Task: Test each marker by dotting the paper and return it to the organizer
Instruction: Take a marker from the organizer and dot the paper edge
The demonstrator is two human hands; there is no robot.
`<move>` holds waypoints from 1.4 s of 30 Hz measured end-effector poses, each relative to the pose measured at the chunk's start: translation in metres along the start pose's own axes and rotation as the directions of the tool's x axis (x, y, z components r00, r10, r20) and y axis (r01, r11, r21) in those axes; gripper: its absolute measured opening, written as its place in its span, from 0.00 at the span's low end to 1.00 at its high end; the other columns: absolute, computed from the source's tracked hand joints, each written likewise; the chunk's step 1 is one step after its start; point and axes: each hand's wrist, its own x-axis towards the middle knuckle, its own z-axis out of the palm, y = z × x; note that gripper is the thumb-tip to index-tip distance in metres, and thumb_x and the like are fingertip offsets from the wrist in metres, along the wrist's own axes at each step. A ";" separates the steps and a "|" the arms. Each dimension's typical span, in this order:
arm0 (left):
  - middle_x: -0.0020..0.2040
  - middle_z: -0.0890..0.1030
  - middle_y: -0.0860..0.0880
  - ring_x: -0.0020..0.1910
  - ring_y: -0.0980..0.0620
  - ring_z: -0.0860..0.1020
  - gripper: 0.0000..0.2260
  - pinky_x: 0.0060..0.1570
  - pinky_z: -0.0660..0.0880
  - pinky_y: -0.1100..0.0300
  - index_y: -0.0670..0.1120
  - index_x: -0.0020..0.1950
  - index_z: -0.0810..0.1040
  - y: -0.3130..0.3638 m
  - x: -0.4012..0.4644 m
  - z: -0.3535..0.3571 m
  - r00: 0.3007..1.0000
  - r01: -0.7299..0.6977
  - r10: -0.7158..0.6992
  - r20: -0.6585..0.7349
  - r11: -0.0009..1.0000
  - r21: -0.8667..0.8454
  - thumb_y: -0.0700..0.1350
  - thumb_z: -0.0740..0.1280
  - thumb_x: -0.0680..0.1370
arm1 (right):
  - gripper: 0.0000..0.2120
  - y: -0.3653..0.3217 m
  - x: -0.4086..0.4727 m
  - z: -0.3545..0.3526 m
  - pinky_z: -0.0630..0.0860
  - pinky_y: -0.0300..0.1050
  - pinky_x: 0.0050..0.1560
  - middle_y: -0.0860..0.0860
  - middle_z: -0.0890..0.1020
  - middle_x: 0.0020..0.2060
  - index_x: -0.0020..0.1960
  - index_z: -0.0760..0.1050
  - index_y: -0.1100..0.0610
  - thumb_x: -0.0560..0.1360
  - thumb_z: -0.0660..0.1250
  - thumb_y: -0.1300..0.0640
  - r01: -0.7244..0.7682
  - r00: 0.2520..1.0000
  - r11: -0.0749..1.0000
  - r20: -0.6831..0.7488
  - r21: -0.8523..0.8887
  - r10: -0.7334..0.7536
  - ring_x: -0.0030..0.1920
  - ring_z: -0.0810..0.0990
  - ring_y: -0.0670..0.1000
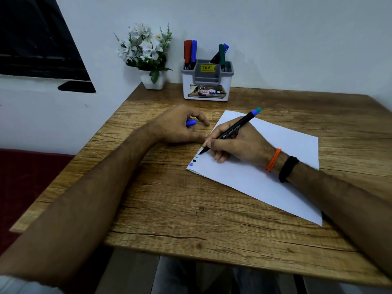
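Wooden table (pixel 191 209) with paper (pixel 265 179), organizer (pixel 206 90), flower pot (pixel 153 81) against the wall.

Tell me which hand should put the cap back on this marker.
Left. The left hand already grips the blue cap, beside the marker that the right hand holds tip-down on the paper.

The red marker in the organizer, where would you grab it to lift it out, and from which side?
Pinch the red marker by its capped top half, coming down from above. It stands nearly upright in the left compartment of the organizer, its lower half hidden inside, so only the top is free. A blue marker stands close on its right, so a narrow front-and-back pinch is probably best.
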 end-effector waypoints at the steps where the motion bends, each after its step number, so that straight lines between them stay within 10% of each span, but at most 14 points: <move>1: 0.50 0.71 0.63 0.47 0.54 0.77 0.18 0.50 0.68 0.60 0.50 0.60 0.80 0.000 0.000 0.000 1.000 0.000 0.000 0.001 1.000 -0.009 0.50 0.74 0.72 | 0.04 0.000 0.000 0.000 0.80 0.39 0.32 0.54 0.84 0.30 0.44 0.82 0.64 0.75 0.69 0.68 0.000 1.000 1.000 -0.006 0.005 0.000 0.28 0.82 0.47; 3: 0.51 0.78 0.57 0.40 0.59 0.74 0.18 0.52 0.68 0.59 0.51 0.60 0.80 -0.002 0.001 0.000 1.000 -0.004 0.004 0.001 1.000 -0.010 0.51 0.74 0.71 | 0.04 0.001 0.001 0.000 0.80 0.40 0.32 0.54 0.84 0.30 0.44 0.82 0.64 0.75 0.69 0.68 -0.001 1.000 1.000 -0.015 0.009 0.001 0.28 0.82 0.47; 6: 0.61 0.78 0.53 0.56 0.57 0.74 0.19 0.59 0.69 0.57 0.54 0.59 0.80 -0.008 0.005 0.002 1.000 -0.003 0.003 -0.011 1.000 0.014 0.54 0.75 0.70 | 0.04 0.001 0.000 0.001 0.80 0.40 0.31 0.54 0.83 0.30 0.44 0.82 0.64 0.75 0.69 0.68 0.003 1.000 1.000 -0.005 0.009 -0.003 0.28 0.82 0.47; 16: 0.34 0.69 0.64 0.32 0.66 0.70 0.17 0.39 0.66 0.65 0.52 0.58 0.81 -0.006 0.003 0.002 0.999 -0.020 0.019 -0.035 0.999 -0.025 0.52 0.75 0.71 | 0.04 0.000 0.001 0.002 0.79 0.39 0.30 0.55 0.83 0.29 0.45 0.81 0.69 0.74 0.68 0.69 0.005 0.999 0.999 -0.044 0.032 -0.003 0.27 0.81 0.47; 24: 0.48 0.79 0.57 0.48 0.58 0.76 0.19 0.50 0.72 0.58 0.55 0.57 0.81 -0.014 0.006 0.001 0.999 0.001 -0.003 -0.038 0.999 -0.049 0.57 0.76 0.68 | 0.05 -0.002 0.004 -0.008 0.75 0.36 0.29 0.54 0.82 0.31 0.46 0.81 0.64 0.75 0.67 0.65 0.053 0.996 0.946 -0.084 0.320 -0.028 0.29 0.80 0.47; 28: 0.39 0.78 0.53 0.36 0.58 0.73 0.13 0.41 0.68 0.60 0.53 0.58 0.78 -0.014 0.008 -0.004 0.993 0.016 -0.033 -0.109 0.988 -0.151 0.49 0.72 0.75 | 0.12 -0.007 0.007 -0.018 0.76 0.38 0.31 0.54 0.84 0.35 0.47 0.82 0.62 0.73 0.63 0.57 0.037 0.995 0.895 -0.102 0.445 0.010 0.31 0.80 0.48; 31: 0.45 0.83 0.51 0.46 0.55 0.80 0.11 0.48 0.72 0.56 0.51 0.59 0.74 -0.018 0.007 -0.004 0.991 0.006 -0.055 -0.124 0.932 -0.363 0.47 0.68 0.78 | 0.16 -0.008 0.008 -0.026 0.76 0.38 0.31 0.56 0.84 0.38 0.50 0.82 0.61 0.71 0.61 0.54 0.037 0.991 0.890 -0.129 0.454 0.025 0.32 0.81 0.49; 42: 0.44 0.83 0.49 0.41 0.58 0.80 0.06 0.37 0.76 0.63 0.41 0.55 0.77 -0.007 0.010 -0.001 0.982 -0.148 0.065 -0.176 0.845 -0.514 0.35 0.64 0.79 | 0.07 -0.010 0.007 -0.036 0.72 0.38 0.29 0.54 0.85 0.38 0.49 0.81 0.59 0.78 0.65 0.60 0.115 0.933 0.939 -0.360 0.325 0.010 0.27 0.76 0.48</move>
